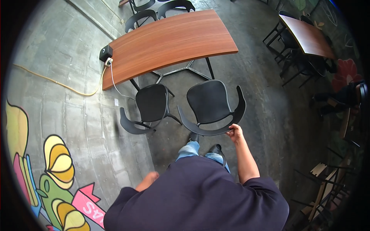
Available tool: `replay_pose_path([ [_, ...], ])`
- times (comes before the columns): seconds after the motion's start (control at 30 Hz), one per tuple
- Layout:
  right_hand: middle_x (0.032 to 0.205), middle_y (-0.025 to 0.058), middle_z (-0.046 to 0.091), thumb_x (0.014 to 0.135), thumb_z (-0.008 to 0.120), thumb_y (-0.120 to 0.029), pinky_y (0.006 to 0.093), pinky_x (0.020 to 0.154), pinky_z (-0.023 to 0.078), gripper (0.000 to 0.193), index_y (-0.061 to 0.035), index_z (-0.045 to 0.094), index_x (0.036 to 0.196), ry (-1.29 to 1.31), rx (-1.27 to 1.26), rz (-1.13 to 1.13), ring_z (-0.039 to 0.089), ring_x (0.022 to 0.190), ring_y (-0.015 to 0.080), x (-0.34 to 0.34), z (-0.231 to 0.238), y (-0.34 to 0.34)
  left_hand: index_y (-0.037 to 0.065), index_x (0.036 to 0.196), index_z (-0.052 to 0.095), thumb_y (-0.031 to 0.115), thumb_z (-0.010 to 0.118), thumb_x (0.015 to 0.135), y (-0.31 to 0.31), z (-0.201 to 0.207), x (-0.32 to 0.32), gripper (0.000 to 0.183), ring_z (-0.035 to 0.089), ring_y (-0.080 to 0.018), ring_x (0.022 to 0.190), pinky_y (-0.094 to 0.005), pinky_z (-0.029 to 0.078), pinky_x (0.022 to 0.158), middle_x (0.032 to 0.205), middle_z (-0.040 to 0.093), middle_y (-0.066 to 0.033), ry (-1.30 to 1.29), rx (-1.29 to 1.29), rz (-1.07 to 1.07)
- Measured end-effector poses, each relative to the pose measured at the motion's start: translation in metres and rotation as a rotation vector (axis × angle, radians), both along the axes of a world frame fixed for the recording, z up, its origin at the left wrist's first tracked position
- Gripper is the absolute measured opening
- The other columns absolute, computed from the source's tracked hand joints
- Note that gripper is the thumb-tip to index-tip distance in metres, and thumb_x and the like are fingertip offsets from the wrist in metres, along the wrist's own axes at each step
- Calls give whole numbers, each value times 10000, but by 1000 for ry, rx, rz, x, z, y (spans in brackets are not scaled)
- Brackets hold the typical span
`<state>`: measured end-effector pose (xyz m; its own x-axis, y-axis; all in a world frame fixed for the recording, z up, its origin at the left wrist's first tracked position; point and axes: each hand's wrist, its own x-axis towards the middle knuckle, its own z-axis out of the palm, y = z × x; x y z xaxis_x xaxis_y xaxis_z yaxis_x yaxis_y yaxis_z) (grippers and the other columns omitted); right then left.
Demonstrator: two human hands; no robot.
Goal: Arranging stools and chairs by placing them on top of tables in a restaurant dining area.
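Note:
My right hand (235, 133) grips the curved backrest of a black chair (208, 101), its fingers bent over the top edge. That chair stands in front of a long wooden table (169, 40), with its seat toward the table. To its left is a second black chair (151, 102), close to the wall and touched by neither hand. Low at my left side, my left hand (152, 177) hangs near my shirt, away from both chairs. Its fingers are too blurred and hidden to make out.
On the table's left end sits a black box (105, 53) beside a white socket (109, 61) with cables. A painted concrete wall (77, 115) runs along the left. More black chairs (176, 7) stand behind the table. Another table (307, 35) with chairs is at the far right.

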<state>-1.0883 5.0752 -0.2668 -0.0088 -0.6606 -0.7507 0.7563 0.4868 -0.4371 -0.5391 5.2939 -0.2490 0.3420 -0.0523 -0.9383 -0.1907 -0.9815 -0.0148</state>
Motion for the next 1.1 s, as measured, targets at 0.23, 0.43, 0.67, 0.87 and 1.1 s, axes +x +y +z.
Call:
replay_pose_path([
  [0.23,620,89,579,696,559,-45,421,711,575,68,-10,517,656,-66,94,84,584,515,231,27,-59,-88,58,947,610,264,526,888,-17,35,30,230,579,-190,647,-345,497,577,791,617,-80,119,-4,-54],
  [0.43,806,171,629,715,565,18,453,775,575,38,41,541,734,9,172,200,658,727,324,56,-71,-131,53,1041,607,262,537,907,-147,56,20,258,587,-164,699,-306,499,620,869,635,-68,135,-407,-49],
  [0.67,923,155,636,831,651,-203,396,660,557,481,-18,453,1229,629,242,379,650,762,267,74,-39,-127,90,1054,604,267,564,914,-231,53,2,229,581,-124,700,-259,480,609,886,636,-43,284,-398,-328],
  [0.87,1052,133,649,793,699,-394,383,724,536,515,-111,560,1200,927,-16,883,661,773,244,76,1,15,35,1059,603,183,542,921,-279,38,-84,211,602,-125,671,-253,495,590,856,648,-68,518,-523,-555],
  [1.1,942,21,677,874,633,-310,275,626,495,323,-114,608,1131,624,223,175,640,778,123,79,112,183,47,1038,618,150,581,898,-317,73,-212,178,594,-118,674,-247,482,614,845,648,-56,883,-626,-651],
])
